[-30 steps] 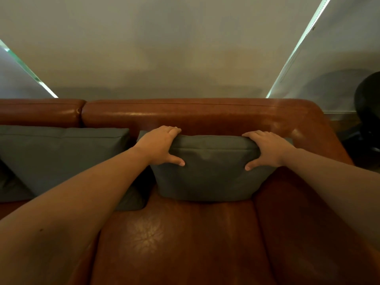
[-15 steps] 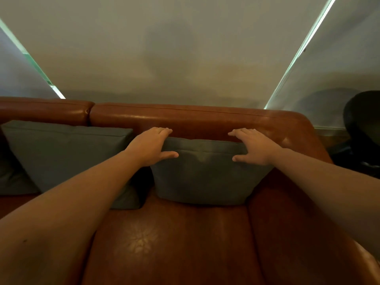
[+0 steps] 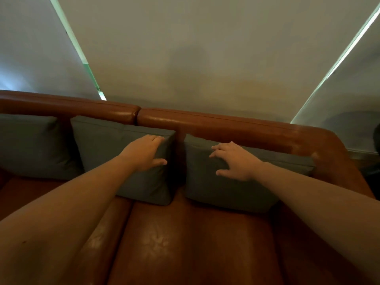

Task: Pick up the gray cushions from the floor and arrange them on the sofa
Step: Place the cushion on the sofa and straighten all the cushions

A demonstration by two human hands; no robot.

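From the head view I see three gray cushions propped upright along the back edge of the brown leather sofa (image 3: 205, 239). My left hand (image 3: 144, 154) lies on the top right corner of the middle cushion (image 3: 115, 145), fingers straight over its upper edge and thumb spread along its front face, gripping nothing. My right hand (image 3: 236, 161) rests flat on the top left part of the right cushion (image 3: 236, 194), fingers spread, holding nothing. That cushion leans near the sofa's right arm. A narrow gap separates the two cushions. The left cushion (image 3: 30, 145) sits at the left edge, just beside the middle one.
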